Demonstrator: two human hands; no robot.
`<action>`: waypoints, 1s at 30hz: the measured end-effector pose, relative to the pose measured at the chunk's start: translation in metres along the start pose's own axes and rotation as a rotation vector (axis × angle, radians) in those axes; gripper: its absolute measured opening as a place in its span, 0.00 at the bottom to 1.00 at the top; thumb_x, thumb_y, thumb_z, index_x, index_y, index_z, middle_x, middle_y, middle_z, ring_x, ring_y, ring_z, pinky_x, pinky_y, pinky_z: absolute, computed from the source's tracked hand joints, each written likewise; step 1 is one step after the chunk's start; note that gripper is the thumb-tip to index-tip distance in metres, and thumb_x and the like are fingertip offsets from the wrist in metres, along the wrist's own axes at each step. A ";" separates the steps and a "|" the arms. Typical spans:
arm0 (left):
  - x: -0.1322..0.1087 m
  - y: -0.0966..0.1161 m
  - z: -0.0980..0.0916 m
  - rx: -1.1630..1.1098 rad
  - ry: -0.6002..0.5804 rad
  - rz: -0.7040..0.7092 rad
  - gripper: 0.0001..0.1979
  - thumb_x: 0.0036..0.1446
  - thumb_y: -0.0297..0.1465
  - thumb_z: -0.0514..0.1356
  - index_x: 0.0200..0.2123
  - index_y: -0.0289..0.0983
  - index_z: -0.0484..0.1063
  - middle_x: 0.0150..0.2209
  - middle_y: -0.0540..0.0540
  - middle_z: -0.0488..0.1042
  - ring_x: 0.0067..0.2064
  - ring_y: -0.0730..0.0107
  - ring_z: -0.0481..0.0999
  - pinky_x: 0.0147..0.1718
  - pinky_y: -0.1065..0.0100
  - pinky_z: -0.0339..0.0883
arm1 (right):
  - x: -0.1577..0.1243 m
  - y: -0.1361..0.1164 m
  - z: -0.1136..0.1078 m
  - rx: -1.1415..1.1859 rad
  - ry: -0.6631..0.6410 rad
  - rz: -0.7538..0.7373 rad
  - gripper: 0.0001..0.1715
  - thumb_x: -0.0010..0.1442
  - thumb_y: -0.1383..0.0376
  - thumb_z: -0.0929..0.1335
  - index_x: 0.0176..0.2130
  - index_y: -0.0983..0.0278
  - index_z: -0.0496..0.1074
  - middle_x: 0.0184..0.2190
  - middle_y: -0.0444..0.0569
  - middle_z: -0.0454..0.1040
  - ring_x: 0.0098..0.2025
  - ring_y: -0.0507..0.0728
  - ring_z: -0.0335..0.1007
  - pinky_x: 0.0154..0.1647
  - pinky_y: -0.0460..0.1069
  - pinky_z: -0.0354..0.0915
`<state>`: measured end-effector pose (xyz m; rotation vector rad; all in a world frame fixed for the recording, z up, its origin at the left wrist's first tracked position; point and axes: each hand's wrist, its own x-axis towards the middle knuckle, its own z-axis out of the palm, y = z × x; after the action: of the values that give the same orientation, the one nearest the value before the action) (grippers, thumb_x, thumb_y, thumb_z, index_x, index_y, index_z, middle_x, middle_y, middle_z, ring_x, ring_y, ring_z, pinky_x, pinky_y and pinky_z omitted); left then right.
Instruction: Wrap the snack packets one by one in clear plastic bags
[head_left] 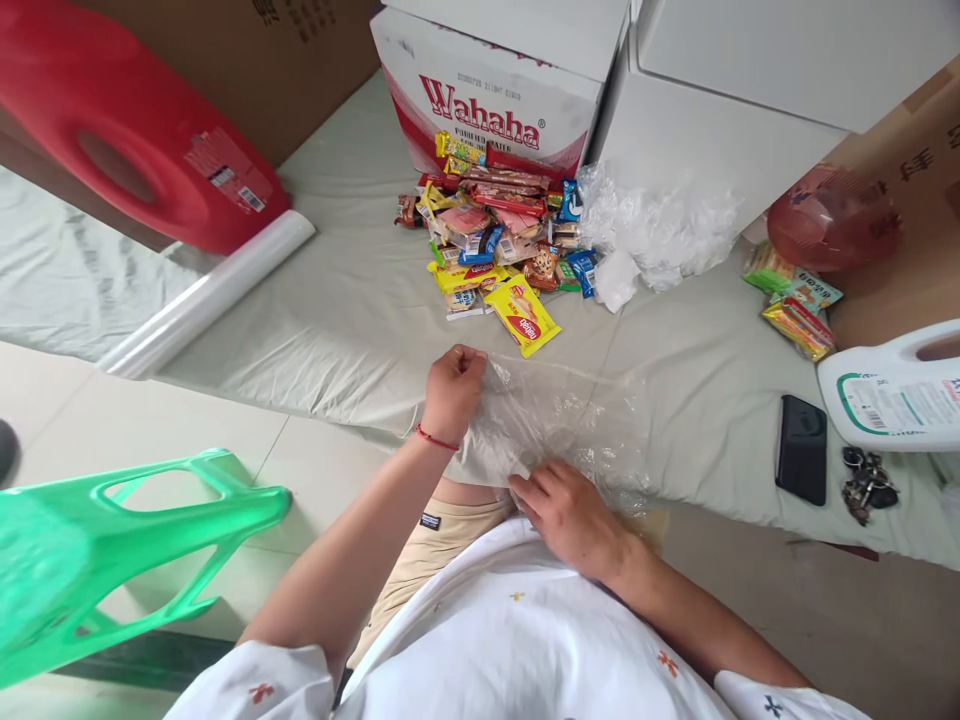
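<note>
The cloth-covered surface (360, 300) runs across the middle of the frame, and your work lies along its near edge. At upper centre a Wahaha carton (487, 105) backs the snack pile (495, 235), whose packets lie loose and mixed. Below the pile, at frame centre, your clear plastic film (570, 430) is spread out between you and the packets. I judge you are at an early stage: the film is out and in your grasp, but no packet shows inside it, and the whole pile lies outside. A plastic roll (210, 290) sits at left, wound up, and a crumpled plastic heap (660, 225) touches the right side of the pile.

Of your hands, the left hand (455, 385) is closed in a narrow pinch on the film's upper left corner. The right hand (570, 508) rests at its lower edge with fingers curled; I cannot tell whether it grips.

As for what is unclear, the green stool (52, 570) and red jug (161, 100) are cut off at the left. The film's transparency hides whether it is a bag or a single sheet. Packets deep in the pile are covered by others, and most small print is unreadable.
</note>
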<state>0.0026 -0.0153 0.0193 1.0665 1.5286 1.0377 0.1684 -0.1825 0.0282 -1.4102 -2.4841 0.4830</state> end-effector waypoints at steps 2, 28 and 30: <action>0.005 0.002 0.002 -0.119 -0.011 -0.040 0.07 0.59 0.34 0.59 0.29 0.40 0.65 0.23 0.53 0.67 0.23 0.74 0.64 0.22 0.72 0.54 | 0.000 0.005 -0.009 0.056 0.079 0.020 0.18 0.69 0.71 0.67 0.57 0.63 0.74 0.37 0.51 0.77 0.40 0.61 0.72 0.41 0.55 0.73; 0.019 -0.024 0.009 -0.053 0.102 0.175 0.09 0.67 0.39 0.53 0.36 0.42 0.58 0.21 0.59 0.63 0.15 0.76 0.61 0.15 0.73 0.54 | 0.011 0.003 -0.016 -0.080 0.338 0.198 0.07 0.68 0.70 0.68 0.44 0.61 0.77 0.34 0.49 0.76 0.41 0.61 0.65 0.44 0.56 0.63; 0.019 -0.022 0.008 -0.058 0.091 0.145 0.08 0.66 0.37 0.53 0.35 0.42 0.58 0.19 0.59 0.62 0.15 0.75 0.61 0.16 0.73 0.54 | 0.016 -0.003 -0.023 -0.102 0.356 0.145 0.08 0.68 0.71 0.67 0.39 0.61 0.76 0.32 0.48 0.75 0.40 0.60 0.64 0.42 0.55 0.61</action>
<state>0.0042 -0.0015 -0.0079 1.1155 1.5012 1.2382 0.1663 -0.1667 0.0516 -1.5660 -2.1587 0.1166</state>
